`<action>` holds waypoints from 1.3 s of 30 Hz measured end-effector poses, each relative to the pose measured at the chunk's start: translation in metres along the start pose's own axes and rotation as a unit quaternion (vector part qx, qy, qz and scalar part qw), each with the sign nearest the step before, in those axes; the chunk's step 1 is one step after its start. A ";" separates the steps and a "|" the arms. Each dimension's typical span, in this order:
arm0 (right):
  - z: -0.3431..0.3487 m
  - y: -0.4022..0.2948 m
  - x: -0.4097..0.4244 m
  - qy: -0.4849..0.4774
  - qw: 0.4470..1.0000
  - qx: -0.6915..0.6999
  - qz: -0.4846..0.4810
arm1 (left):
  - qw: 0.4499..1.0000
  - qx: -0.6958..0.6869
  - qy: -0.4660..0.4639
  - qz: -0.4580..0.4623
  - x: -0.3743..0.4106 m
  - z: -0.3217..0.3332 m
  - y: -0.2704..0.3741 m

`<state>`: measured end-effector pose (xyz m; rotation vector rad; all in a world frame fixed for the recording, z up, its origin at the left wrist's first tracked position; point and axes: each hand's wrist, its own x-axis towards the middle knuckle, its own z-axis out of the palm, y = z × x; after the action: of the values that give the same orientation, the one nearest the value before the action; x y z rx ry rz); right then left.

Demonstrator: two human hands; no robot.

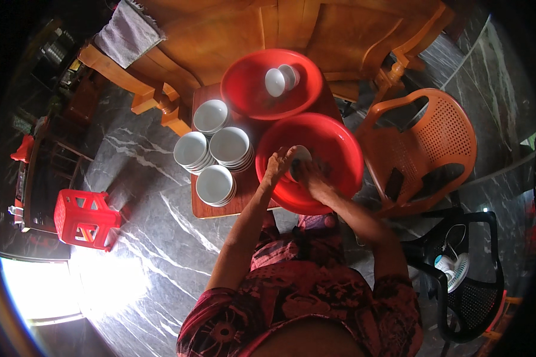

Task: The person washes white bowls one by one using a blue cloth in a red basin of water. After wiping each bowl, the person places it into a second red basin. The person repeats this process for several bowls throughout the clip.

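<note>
In the near red plastic basin [346, 147], my left hand [278, 166] grips the rim of a white bowl [302, 153] that is tilted toward my right. My right hand [311, 178] presses into the same bowl, fingers down. Something dark shows under those fingers; whether it is a cloth, a scrubber or only shadow is unclear. Behind stands a second red basin [245, 89] with two white bowls [275, 83] lying on their sides. To the left, several stacks of white bowls [229, 145] stand on the brown wooden table [250, 196].
A wooden bench [232, 26] stands behind the table, a grey towel [131, 33] over its arm. At right are an orange plastic chair [444, 120] bearing a dark flat object [394, 184] and a black chair [473, 303] holding a small fan [453, 270]. A red stool [87, 218] is left.
</note>
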<state>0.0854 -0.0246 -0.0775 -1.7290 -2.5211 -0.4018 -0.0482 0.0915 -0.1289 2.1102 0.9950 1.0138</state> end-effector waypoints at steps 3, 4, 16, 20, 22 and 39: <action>-0.018 0.003 0.003 -0.094 0.995 0.006 -0.043 | 0.999 0.013 -0.013 -0.041 -0.006 0.006 -0.004; -0.022 0.003 0.007 -0.131 0.989 0.009 -0.069 | 0.998 0.053 -0.020 -0.033 -0.008 0.007 -0.012; 0.007 0.009 0.002 -0.171 0.963 0.207 0.037 | 0.996 0.090 0.002 -0.007 -0.004 -0.009 0.021; -0.008 0.010 0.001 -0.157 0.971 0.182 0.017 | 0.994 0.108 0.002 0.022 -0.005 -0.005 0.010; 0.015 0.017 -0.002 -0.148 0.970 0.192 0.015 | 0.998 0.036 -0.006 -0.047 -0.001 -0.004 0.020; 0.046 0.006 -0.014 -0.012 0.987 0.160 -0.007 | 0.981 -0.110 -0.019 -0.161 0.002 -0.027 0.063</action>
<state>0.1006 -0.0244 -0.1239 -1.6037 -2.4484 0.0253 -0.0463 0.0634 -0.0662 1.7152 1.1076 0.8717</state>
